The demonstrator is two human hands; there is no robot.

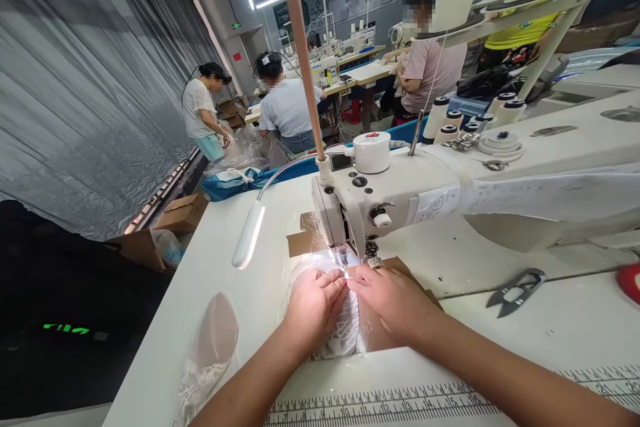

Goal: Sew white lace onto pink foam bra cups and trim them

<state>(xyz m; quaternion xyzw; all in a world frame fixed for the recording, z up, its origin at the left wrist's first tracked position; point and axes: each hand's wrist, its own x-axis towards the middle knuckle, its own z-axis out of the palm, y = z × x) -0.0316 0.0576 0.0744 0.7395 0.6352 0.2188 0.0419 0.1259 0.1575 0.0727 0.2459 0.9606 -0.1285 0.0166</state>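
Observation:
White lace fabric (345, 330) lies under the needle area of a white sewing machine (395, 180). My left hand (316, 297) pinches the fabric just in front of the presser foot, its thumb and fingers pressed together. Close against it, my right hand (383, 290) has its fingertips on the same fabric edge, thumb and index finger together near the needle. The fingertips of both hands nearly touch. A lamp (249, 237) on a bendable neck stands left of the needle. Brown sheet pieces (373, 330) lie beneath the fabric.
Black-handled thread snips (517, 291) lie on the right. A beige lace-edged piece (215, 340) rests at left, beside my forearm. A printed ruler (380, 405) runs along the front edge. Thread cones (450, 123) stand behind the machine. Several people sit or stand farther back.

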